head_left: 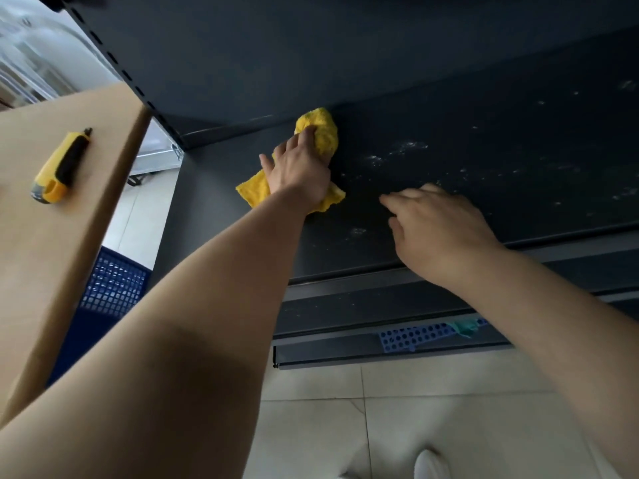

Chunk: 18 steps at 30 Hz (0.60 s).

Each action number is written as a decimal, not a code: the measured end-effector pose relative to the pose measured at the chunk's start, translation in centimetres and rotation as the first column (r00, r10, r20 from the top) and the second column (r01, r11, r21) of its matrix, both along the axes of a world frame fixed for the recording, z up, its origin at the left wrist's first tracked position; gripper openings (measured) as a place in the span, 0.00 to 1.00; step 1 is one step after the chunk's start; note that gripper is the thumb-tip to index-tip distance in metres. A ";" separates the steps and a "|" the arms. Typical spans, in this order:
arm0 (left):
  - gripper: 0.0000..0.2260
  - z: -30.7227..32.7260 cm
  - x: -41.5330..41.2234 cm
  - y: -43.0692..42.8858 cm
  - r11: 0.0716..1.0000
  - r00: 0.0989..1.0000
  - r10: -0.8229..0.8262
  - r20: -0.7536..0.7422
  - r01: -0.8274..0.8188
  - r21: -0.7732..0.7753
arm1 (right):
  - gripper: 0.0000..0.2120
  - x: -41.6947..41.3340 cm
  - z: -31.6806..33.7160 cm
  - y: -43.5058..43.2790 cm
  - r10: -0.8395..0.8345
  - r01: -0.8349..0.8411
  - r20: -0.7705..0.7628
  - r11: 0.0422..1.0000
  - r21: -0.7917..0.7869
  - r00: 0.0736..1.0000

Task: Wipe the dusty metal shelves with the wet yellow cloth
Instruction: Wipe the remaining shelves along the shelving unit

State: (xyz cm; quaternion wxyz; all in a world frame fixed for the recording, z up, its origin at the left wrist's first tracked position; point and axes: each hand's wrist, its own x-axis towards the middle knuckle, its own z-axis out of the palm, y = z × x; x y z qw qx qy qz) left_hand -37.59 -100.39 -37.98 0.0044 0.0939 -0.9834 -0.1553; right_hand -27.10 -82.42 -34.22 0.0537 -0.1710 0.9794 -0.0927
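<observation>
The dark metal shelf [501, 188] runs across the middle of the head view, with white dust specks on its right part. A bunched yellow cloth [323, 133] lies on it near the back left corner. My left hand [299, 167] presses on the cloth with its fingers curled into the fabric. My right hand [439, 226] rests near the shelf's front edge, fingers relaxed and holding nothing. A lower shelf [363, 305] shows below the front edge.
A cardboard box [52, 254] stands at the left with a yellow and black utility knife [60, 167] on top. A blue plastic crate [110, 288] sits beyond it. A blue perforated tray [422, 337] and a green cloth [466, 328] lie lower down. Tiled floor [415, 409] below.
</observation>
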 end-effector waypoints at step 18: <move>0.27 0.3 -1.2 -10.9 0.845 0.852 0.516 0.087 -0.523 0.112 | 0.18 0.0 0.6 -4.7 -0.107 0.091 0.042 0.956 0.278 0.993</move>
